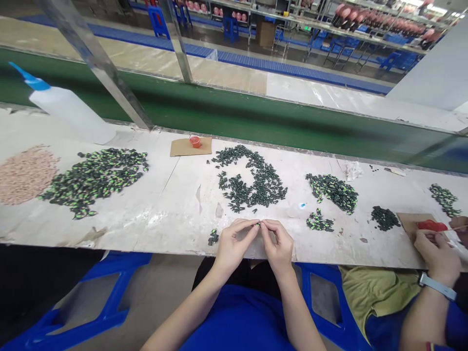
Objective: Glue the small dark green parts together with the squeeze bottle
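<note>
Close to the table's front edge, my left hand and my right hand meet fingertip to fingertip. Between them they pinch a small dark green piece, largely hidden by the fingers. Straight beyond my hands lies a loose ring of small dark green pieces. A few dark pieces with bright green marks sit just left of my left hand. To the right of my right hand is a small cluster of dark and bright green pieces, with a larger pile behind it.
A white squeeze bottle with a blue nozzle leans at far left, behind green-black pieces and pink pieces. A red cup sits on cardboard. At right, a co-worker's hands work near red material.
</note>
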Demonstrator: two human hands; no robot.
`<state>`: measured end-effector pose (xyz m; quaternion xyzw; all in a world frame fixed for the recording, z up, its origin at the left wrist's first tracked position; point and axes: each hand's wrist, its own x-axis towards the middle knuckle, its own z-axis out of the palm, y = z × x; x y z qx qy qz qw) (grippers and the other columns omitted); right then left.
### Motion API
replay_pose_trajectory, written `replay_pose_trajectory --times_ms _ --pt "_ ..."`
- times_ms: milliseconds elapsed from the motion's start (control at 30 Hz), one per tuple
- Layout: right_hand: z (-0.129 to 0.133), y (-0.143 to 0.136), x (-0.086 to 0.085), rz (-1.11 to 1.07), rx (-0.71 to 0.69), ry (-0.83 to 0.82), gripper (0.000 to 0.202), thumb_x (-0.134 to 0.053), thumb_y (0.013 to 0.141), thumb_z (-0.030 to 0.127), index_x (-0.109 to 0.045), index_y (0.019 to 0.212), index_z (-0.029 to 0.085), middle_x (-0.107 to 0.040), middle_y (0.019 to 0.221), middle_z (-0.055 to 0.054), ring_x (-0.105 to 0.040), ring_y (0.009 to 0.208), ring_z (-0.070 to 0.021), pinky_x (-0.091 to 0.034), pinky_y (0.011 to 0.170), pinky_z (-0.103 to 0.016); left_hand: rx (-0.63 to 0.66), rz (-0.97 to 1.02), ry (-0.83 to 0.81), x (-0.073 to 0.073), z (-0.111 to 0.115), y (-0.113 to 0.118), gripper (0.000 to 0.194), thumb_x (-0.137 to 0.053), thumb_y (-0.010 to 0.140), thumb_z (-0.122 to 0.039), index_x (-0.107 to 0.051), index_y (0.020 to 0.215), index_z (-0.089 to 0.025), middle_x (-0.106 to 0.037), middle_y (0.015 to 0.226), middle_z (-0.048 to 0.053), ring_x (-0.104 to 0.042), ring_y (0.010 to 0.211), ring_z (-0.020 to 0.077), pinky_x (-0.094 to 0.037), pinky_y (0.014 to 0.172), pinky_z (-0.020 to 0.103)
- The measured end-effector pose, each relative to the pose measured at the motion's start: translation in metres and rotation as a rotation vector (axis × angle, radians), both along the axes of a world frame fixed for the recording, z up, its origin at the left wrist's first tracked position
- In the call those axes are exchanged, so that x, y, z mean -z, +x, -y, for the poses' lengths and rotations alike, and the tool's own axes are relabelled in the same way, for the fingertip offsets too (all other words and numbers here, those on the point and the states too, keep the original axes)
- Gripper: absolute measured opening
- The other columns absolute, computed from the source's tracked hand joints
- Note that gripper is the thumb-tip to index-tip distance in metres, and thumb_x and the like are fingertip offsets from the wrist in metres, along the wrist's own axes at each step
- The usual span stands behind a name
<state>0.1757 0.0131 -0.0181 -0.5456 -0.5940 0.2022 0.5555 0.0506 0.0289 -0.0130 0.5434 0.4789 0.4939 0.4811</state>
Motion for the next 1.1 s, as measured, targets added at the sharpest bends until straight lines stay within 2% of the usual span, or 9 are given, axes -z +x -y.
replay_pose_trajectory --times_ms 100,200,300,433,600,800,933,1100 --pt "0.004 0.001 -0.003 -0.045 0.008 -0.005 0.008 -0.059 0.085 0.021 -0.067 0.086 0.02 -0.072 0.083 -0.006 -0.069 0.078 -0.0178 -0.058 0.07 -0.031 0.007 0.006 0.005 -0.009 0.002 0.001 0.014 -0.067 0.078 -0.024 -0.075 0.088 -0.02 -0.073 0.086 0.006 -0.067 0.084 0.0194 -0.054 0.08 0.031" --pt "0.009 0.006 -0.008 -0.156 -0.018 -0.097 0.013 -0.063 0.083 0.024 -0.067 0.095 0.02 -0.072 0.086 -0.006 -0.069 0.077 -0.0177 -0.059 0.069 -0.03 0.033 -0.022 0.059 -0.017 0.003 0.0 0.013 -0.066 0.079 -0.023 -0.075 0.088 -0.02 -0.073 0.085 0.006 -0.066 0.084 0.0194 -0.055 0.077 0.031" --pt "0.012 0.012 -0.014 -0.281 -0.075 -0.162 0.024 -0.068 0.078 0.025 -0.064 0.101 0.021 -0.072 0.084 -0.005 -0.069 0.073 -0.0162 -0.059 0.068 -0.029 0.118 -0.074 0.17 -0.023 0.003 -0.003 0.015 -0.063 0.083 -0.023 -0.074 0.093 -0.021 -0.073 0.085 0.006 -0.065 0.084 0.0196 -0.053 0.075 0.032" --pt "0.014 0.019 -0.022 -0.382 -0.117 -0.207 0.028 -0.072 0.073 0.023 -0.063 0.1 0.022 -0.07 0.076 -0.001 -0.066 0.066 -0.0128 -0.057 0.066 -0.026 0.222 -0.192 0.356 -0.026 0.002 -0.008 0.018 -0.058 0.088 -0.021 -0.071 0.101 -0.023 -0.072 0.084 0.005 -0.064 0.084 0.0192 -0.049 0.077 0.035" --pt "0.015 0.017 -0.026 -0.438 -0.12 -0.217 0.026 -0.073 0.07 0.021 -0.061 0.093 0.023 -0.066 0.069 0.001 -0.064 0.064 -0.0116 -0.055 0.063 -0.023 0.17 -0.3 0.555 -0.027 0.002 -0.008 0.021 -0.054 0.09 -0.012 -0.068 0.101 -0.024 -0.07 0.078 0.001 -0.062 0.078 0.0163 -0.043 0.077 0.034" --pt "0.016 0.009 -0.026 -0.496 -0.075 -0.152 0.025 -0.072 0.067 0.02 -0.056 0.085 0.024 -0.062 0.064 0.004 -0.06 0.058 -0.0099 -0.052 0.056 -0.02 0.115 -0.341 0.666 -0.036 0.005 -0.005 0.025 -0.049 0.09 -0.008 -0.067 0.097 -0.024 -0.067 0.071 0.0 -0.059 0.073 0.0148 -0.042 0.073 0.032" --pt "0.016 0.007 -0.029 -0.485 -0.09 -0.144 0.027 -0.072 0.067 0.027 -0.053 0.086 0.024 -0.058 0.061 0.004 -0.057 0.055 -0.0107 -0.051 0.052 -0.022 0.125 -0.385 0.7 -0.04 0.006 -0.007 0.026 -0.048 0.089 -0.007 -0.066 0.095 -0.025 -0.066 0.07 -0.001 -0.06 0.071 0.0148 -0.042 0.074 0.032" --pt "0.016 0.009 -0.025 -0.499 -0.127 -0.149 0.031 -0.073 0.068 0.038 -0.052 0.088 0.024 -0.056 0.06 0.004 -0.057 0.055 -0.0122 -0.051 0.052 -0.024 0.154 -0.422 0.755 -0.041 0.007 -0.013 0.031 -0.045 0.088 -0.004 -0.066 0.094 -0.026 -0.068 0.072 -0.001 -0.061 0.075 0.0141 -0.037 0.086 0.034"
